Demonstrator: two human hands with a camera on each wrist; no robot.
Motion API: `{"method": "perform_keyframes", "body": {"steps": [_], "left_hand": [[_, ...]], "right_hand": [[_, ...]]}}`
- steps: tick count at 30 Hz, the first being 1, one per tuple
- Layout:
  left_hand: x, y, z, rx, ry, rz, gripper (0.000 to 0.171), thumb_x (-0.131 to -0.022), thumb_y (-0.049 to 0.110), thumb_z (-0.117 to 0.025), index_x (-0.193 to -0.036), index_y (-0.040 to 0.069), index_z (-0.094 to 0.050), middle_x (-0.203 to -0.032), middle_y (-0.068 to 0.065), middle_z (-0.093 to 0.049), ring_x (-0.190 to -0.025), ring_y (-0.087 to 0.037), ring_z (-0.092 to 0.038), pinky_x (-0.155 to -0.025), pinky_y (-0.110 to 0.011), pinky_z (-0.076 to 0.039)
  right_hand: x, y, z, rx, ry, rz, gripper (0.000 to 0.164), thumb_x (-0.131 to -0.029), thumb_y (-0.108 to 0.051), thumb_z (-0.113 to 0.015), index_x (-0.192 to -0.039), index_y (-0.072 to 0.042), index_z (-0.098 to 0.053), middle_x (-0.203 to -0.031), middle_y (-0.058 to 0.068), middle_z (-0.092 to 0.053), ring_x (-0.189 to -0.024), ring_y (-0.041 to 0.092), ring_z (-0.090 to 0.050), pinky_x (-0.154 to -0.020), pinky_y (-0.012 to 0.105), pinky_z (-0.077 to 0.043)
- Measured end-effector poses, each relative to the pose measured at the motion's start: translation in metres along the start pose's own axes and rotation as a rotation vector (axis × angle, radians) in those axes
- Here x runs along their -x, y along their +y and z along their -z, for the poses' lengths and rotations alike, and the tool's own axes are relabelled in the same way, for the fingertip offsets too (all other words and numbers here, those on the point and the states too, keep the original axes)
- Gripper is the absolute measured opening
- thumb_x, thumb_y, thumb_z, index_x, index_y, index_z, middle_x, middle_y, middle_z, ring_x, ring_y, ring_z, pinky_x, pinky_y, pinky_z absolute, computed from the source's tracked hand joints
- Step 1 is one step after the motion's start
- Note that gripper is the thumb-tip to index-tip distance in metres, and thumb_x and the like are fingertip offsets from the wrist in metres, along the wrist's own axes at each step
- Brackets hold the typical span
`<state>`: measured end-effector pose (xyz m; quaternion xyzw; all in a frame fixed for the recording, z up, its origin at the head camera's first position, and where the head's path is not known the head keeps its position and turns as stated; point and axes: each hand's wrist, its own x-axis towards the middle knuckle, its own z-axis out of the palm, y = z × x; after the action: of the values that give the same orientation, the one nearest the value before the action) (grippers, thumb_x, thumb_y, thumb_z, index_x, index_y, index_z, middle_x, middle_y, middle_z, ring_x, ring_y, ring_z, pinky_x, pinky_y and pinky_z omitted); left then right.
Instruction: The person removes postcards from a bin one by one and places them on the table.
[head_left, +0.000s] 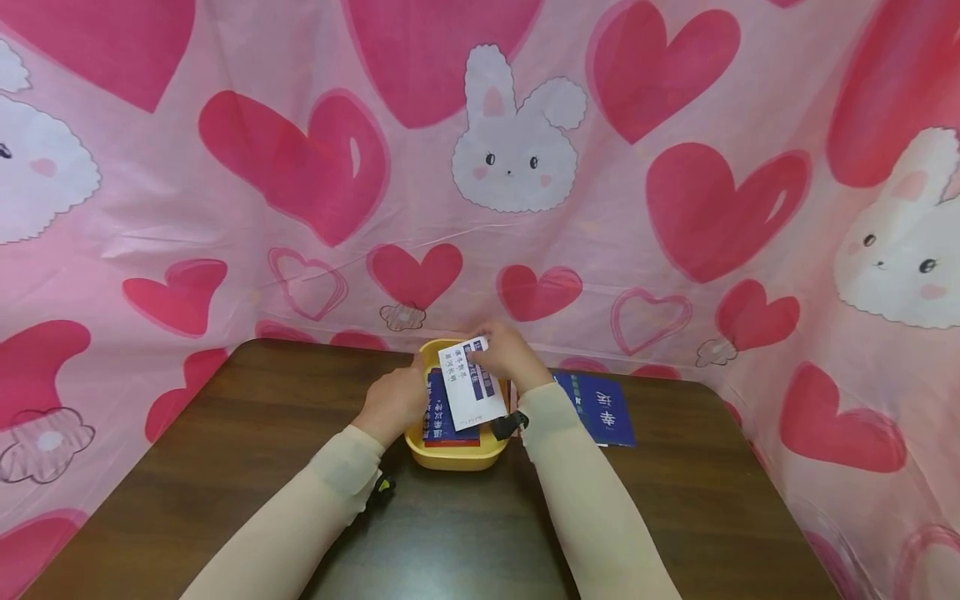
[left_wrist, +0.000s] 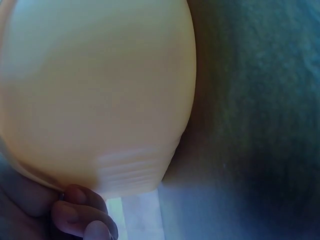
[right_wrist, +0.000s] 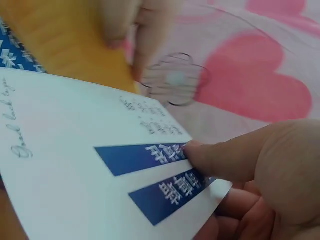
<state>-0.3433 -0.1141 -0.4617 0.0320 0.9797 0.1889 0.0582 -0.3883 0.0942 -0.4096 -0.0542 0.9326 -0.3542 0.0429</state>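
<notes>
A white card (head_left: 467, 392) with blue bands and printed characters is pinched between the thumb and fingers of my right hand (head_left: 513, 358), above a yellow plastic basin (head_left: 457, 460). In the right wrist view the thumb (right_wrist: 220, 155) presses on the card's blue bands, the other fingers beneath. My left hand (head_left: 393, 402) grips the basin's left side; its curled fingers (left_wrist: 82, 215) show at the rim in the left wrist view. Inside the basin lie a blue card (head_left: 441, 421) with white characters and something red under it. The held card covers part of them.
Blue cards (head_left: 606, 408) with characters lie on the dark wooden table (head_left: 675, 508), right of the basin and partly behind my right forearm. A pink cloth (head_left: 420, 192) with hearts and rabbits hangs close behind the table and at both sides.
</notes>
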Motion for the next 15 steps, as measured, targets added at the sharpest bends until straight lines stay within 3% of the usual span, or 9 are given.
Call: {"method": "perform_keyframes", "body": {"steps": [7, 15], "left_hand": [[-0.001, -0.001, -0.002, 0.011, 0.031, -0.011, 0.075, -0.112, 0.038, -0.063, -0.173, 0.003, -0.038, -0.133, -0.02, -0.078, -0.118, -0.04, -0.077, -0.105, -0.066, -0.064], [0.0, 0.0, -0.001, 0.007, 0.046, -0.032, 0.07, -0.112, 0.035, -0.063, -0.17, 0.002, -0.041, -0.127, -0.02, -0.079, -0.111, -0.038, -0.077, -0.1, -0.064, -0.066]], "right_hand": [[0.003, 0.023, 0.033, -0.146, 0.028, 0.022, 0.038, -0.104, -0.021, -0.082, -0.14, -0.011, -0.074, -0.12, 0.014, -0.084, -0.098, 0.027, -0.082, -0.092, 0.042, -0.071], [0.006, 0.052, 0.064, -0.165, 0.059, -0.006, 0.041, -0.107, -0.022, -0.079, -0.145, -0.01, -0.07, -0.13, 0.019, -0.081, -0.102, 0.03, -0.083, -0.094, 0.044, -0.071]]}}
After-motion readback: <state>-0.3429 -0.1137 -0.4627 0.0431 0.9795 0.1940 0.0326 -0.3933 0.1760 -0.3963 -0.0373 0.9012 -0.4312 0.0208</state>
